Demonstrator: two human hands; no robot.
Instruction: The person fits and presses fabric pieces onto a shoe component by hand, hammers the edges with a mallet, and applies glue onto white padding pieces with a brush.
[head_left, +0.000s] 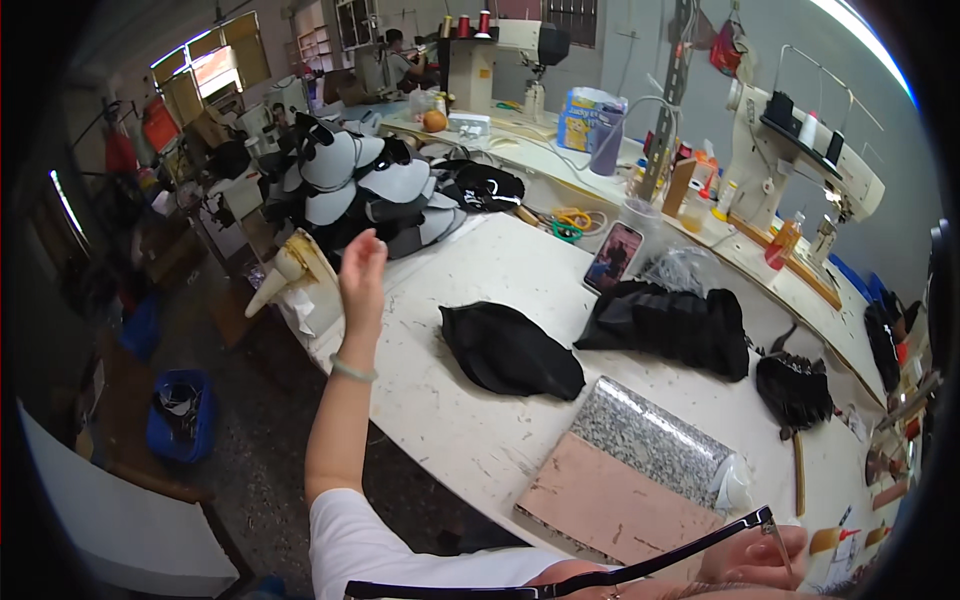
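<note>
My left hand (pixel 362 272) is raised over the left edge of the white table (pixel 450 420), its fingers extended and nothing in them. Just beyond it lies a heap of grey and black caps (pixel 340 165). A black cloth piece (pixel 512 350), shaped like a cap crown, rests flat in the middle of the table. Right of that is a stack of black cap crowns (pixel 665 328). My right hand (pixel 755 558) is low at the right, beside a pink and speckled grey board (pixel 625 490). A glasses frame crosses it, so its grip is unclear.
A phone (pixel 613 257) leans behind the black stack. Sewing machines (pixel 800 150) and bottles (pixel 785 243) stand along the back bench. A wooden-handled black brush (pixel 797 420) lies at the right. A white horn-shaped fixture (pixel 280 268) juts from the table's left edge. A blue basket (pixel 181 412) sits on the floor.
</note>
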